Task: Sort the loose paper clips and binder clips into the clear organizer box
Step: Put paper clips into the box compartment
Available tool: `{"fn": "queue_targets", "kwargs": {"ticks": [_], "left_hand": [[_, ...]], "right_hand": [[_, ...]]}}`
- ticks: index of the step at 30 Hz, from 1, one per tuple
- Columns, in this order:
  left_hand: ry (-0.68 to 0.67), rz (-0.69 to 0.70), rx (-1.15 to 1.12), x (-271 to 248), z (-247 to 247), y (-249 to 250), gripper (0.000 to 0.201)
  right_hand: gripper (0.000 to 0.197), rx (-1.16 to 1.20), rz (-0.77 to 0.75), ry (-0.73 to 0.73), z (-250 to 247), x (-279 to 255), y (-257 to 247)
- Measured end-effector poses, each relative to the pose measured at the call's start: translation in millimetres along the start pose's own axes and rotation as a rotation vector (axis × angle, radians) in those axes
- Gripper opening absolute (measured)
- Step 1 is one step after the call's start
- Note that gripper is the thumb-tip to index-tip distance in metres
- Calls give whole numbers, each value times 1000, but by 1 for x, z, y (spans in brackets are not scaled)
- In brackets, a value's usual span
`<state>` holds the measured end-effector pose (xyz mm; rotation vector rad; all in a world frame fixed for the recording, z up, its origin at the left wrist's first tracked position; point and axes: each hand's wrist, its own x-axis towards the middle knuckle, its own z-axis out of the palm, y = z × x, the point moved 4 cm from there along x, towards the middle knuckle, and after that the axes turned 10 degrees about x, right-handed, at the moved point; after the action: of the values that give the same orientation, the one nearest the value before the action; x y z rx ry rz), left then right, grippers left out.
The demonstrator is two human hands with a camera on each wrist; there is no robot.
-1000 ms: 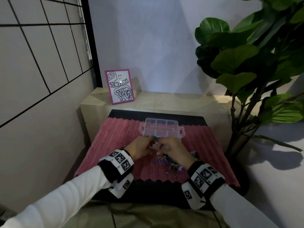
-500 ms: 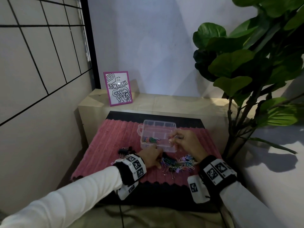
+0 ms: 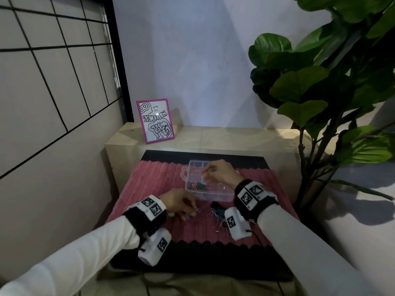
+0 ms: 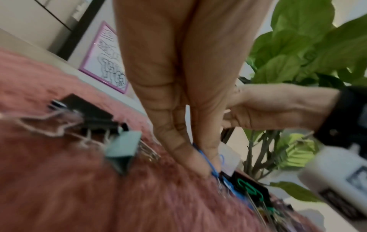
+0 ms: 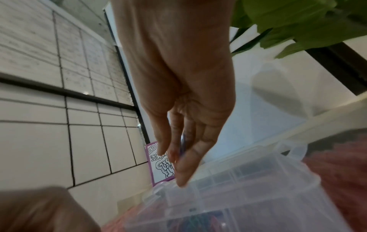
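Head view shows the clear organizer box (image 3: 208,184) sitting open on a pink ribbed mat (image 3: 149,182) over the table (image 3: 213,135), with a cluster of coloured paper clips (image 3: 197,186) in one near compartment; the other compartments are too dim to read. The right hand (image 3: 221,173) hovers over the box, and the right wrist view shows its fingers (image 5: 186,169) drawn close together around something thin and purplish, most likely a paper clip, though blur keeps me from being sure. The left hand (image 3: 178,201) is down on the mat in front of the box; in the left wrist view its fingers (image 4: 186,150) pinch a blue paper clip (image 4: 207,161) right at the mat's surface. Just beside it lie a teal binder clip (image 4: 123,150) and black binder clips (image 4: 95,116), smeared by motion. More loose clips (image 3: 219,214) lie in a tangle near the right wrist, partly hidden by the wrist camera (image 3: 235,223), so their number is unclear. A pink-framed drawing (image 3: 156,120) leans against the wall behind, and a leafy plant (image 3: 320,82) runs out of frame at the right.
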<state>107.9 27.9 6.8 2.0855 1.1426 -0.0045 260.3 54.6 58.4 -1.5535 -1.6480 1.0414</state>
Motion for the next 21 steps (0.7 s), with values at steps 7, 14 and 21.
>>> {"fn": "queue_targets", "kwargs": {"ticks": [7,14,21], "left_hand": [[160,8,-86,-5,-42,-1,19],[339,21,108,37,-80,22,11],[268,17,355,56,-64,31,17]], "right_hand": [[20,-347,-251,4,-7,-31,7],[8,-443,-236,-127,-14,-66,36],[29,-630,-107,-160,5,-70,50]]}}
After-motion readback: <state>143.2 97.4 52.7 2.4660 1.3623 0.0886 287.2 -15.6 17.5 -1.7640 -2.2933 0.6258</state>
